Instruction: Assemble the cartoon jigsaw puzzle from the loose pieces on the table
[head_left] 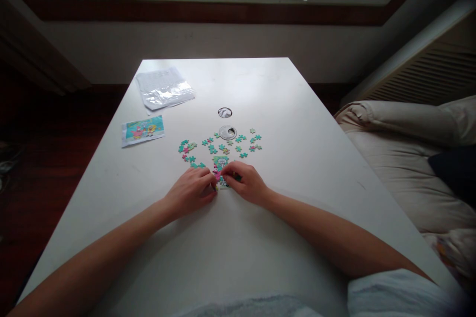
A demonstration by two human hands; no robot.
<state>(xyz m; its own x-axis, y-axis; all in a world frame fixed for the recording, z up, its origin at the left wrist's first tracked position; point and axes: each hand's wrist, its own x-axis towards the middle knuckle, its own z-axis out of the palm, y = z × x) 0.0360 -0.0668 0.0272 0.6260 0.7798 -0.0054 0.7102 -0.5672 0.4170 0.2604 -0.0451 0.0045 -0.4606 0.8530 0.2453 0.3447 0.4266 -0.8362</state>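
1. Left hand (pixel 195 188) curled at the lower left of the joined puzzle section, fingertips at its edge; gripping a piece or merely bracing, cannot tell, with the tips partly hidden. Probably best used as a light, steady stop.
2. Right hand (pixel 245 182) bent over the section's right side, thumb and forefinger brought close; again, cannot tell about any piece pinched between. Better to press straight down than shove sideways, for fear of buckling the joins.
3. Joined puzzle section (pixel 221 161) on the counter (pixel 297 129), between both hands. Match printed lines across each seam before pressing; lift and turn rather than force a tight tab.
4. Loose puzzle pieces (pixel 212 149) scattered just beyond, mostly teal, a few pink. Sort by colour first, then by tab shape; mind the closest ones when shifting knuckles.
5. Printed picture sheet (pixel 143 130) farther out, to the left. Worth a glance for placing colours.
6. Silver round lid (pixel 227 132) just beside some loose pieces, dark-rimmed disc (pixel 225 113) behind, clear plastic bag (pixel 165 88) at far left: leave alone.
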